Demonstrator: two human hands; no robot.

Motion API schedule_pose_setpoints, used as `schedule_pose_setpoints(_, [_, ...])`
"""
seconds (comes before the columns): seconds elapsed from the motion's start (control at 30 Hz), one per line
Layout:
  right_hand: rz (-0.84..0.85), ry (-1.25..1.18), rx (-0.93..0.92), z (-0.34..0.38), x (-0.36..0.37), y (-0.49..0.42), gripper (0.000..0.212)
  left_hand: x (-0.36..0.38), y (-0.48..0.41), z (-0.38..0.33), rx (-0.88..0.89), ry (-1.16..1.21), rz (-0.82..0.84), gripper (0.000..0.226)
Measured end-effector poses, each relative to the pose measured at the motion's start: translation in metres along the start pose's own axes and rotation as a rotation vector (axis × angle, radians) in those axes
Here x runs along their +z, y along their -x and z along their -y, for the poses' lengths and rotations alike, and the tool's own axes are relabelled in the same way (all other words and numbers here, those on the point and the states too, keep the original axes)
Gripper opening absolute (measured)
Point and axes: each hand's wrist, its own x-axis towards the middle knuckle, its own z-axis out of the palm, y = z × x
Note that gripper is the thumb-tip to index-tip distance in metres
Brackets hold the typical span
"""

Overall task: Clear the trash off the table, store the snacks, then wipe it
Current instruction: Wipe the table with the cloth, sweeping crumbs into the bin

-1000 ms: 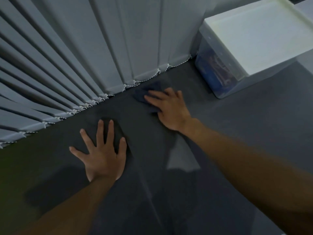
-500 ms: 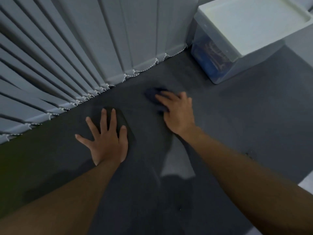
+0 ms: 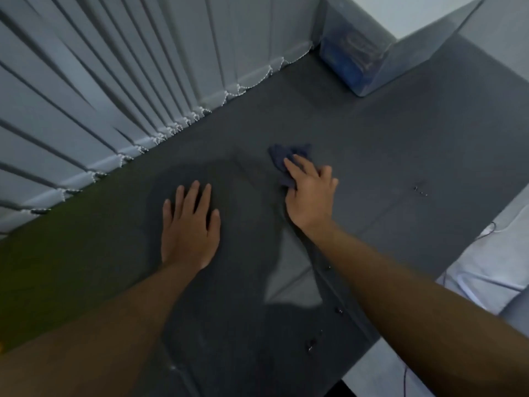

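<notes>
A crumpled dark blue cloth (image 3: 282, 160) lies on the dark grey table (image 3: 400, 156) near its middle. My right hand (image 3: 309, 193) presses down on the cloth, fingers over its near part, so only its far edge shows. My left hand (image 3: 190, 227) rests flat on the tabletop to the left, fingers spread, holding nothing. A clear plastic storage box (image 3: 369, 61) with blue snack packets inside stands at the table's far right corner.
Vertical grey blinds (image 3: 114, 81) with a beaded chain run along the table's far left edge. The table's right edge drops to a pale floor (image 3: 486, 267) with thin cables. Small dark specks (image 3: 420, 190) lie on the table at right.
My right hand has dragged the cloth away from the blinds toward the table's middle. My left hand has stayed flat in place. The view has tilted, pushing the box toward the top right.
</notes>
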Motion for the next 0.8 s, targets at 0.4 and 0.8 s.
schedule_pose_setpoints(0.4, [0.001,-0.002,-0.037,0.014,-0.002,0.079,0.053,0.021,0.052,0.022,-0.017,-0.098,-0.074,0.060])
schedule_pose_setpoints(0.8, [-0.013,0.012,0.035,-0.016,-0.022,0.137,0.054,0.014,0.049,-0.012,0.113,-0.029,-0.051,0.053])
